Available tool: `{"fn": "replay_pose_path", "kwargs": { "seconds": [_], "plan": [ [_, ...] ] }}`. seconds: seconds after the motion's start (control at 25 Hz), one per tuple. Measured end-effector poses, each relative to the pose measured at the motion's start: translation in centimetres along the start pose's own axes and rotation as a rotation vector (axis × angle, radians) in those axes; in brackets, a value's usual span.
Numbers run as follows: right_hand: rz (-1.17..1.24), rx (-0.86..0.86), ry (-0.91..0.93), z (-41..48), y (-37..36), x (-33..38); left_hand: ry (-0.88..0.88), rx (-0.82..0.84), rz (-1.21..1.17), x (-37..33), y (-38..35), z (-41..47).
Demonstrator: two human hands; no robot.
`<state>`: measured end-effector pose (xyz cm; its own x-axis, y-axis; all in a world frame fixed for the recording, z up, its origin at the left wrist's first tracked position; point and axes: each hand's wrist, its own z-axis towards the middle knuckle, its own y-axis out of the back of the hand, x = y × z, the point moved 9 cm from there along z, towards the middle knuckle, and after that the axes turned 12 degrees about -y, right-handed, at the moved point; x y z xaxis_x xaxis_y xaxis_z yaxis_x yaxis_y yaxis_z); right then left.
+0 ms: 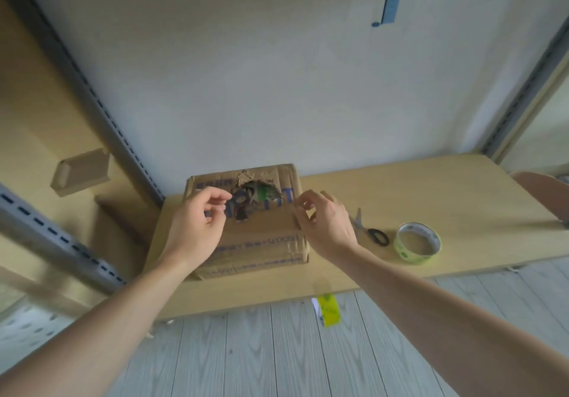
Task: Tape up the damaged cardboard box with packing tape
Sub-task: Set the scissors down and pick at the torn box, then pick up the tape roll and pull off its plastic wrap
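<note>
Cardboard box (261,236): torn hole (261,195) in top; contents inside unclear.

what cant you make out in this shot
Head view only.
- Contents of the hole in the box: dark, too small.
- Box print: blurred, partly behind the left hand.
- Scissors blades: partly behind the right hand.
- Whether either hand pinches anything: too faint.

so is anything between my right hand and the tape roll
Only the scissors: they lie flat on the table between the right hand, at the box's right edge, and the tape roll. They sit low, so the hand could probably reach over them. Nothing else visible is in the way.
</note>
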<state>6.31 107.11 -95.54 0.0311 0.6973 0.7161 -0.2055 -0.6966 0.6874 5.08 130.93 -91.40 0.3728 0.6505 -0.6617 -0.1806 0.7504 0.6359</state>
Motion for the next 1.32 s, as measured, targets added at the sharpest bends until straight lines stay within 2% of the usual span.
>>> {"fn": "replay_pose_path", "kwargs": {
  "seconds": [0.16,0.24,0.32,0.44,0.52,0.6,0.76,1.0,1.08,1.16,1.32],
  "plan": [
    [0.036,-0.01,-0.129,-1.5,0.8,-2.7,-0.289,0.178,0.021,-3.8,-4.2,-1.6],
    [-0.014,0.054,-0.215,-3.8,0.4,-5.4,-0.354,0.314,-0.036,-5.8,-8.6,-4.1],
    [-0.036,0.136,-0.365,-6.9,-0.5,-9.1,-0.242,0.393,-0.112,-5.4,-12.6,-7.1],
    [-0.045,0.192,-0.61,-10.6,-2.2,-14.8,0.127,0.432,-0.154,-1.6,-16.9,-10.7],
    [-0.047,0.274,-0.759,-12.3,-4.2,-17.5,0.284,0.509,-0.1,0.4,-18.8,-12.1],
    [0.084,0.364,-0.88,-13.3,-6.7,-18.7,0.314,0.599,-0.003,1.1,-20.3,-12.7],
    [0.34,0.373,-0.975,-13.1,-9.4,-18.5,0.405,0.532,0.031,2.1,-21.3,-12.5],
    [0.419,0.392,-1.049,-13.2,-9.6,-19.5,0.431,0.591,0.004,2.2,-21.9,-12.5],
    [0.403,0.37,-1.058,-13.4,-9.3,-19.1,0.495,0.63,-0.047,2.7,-22.0,-13.1],
    [0.454,0.371,-1.082,-13.7,-9.8,-18.9,0.552,0.665,-0.092,2.9,-22.2,-13.6],
    [0.579,0.413,-1.113,-13.9,-10.4,-18.6,0.557,0.75,-0.129,2.6,-22.7,-14.3]
  ]
}}
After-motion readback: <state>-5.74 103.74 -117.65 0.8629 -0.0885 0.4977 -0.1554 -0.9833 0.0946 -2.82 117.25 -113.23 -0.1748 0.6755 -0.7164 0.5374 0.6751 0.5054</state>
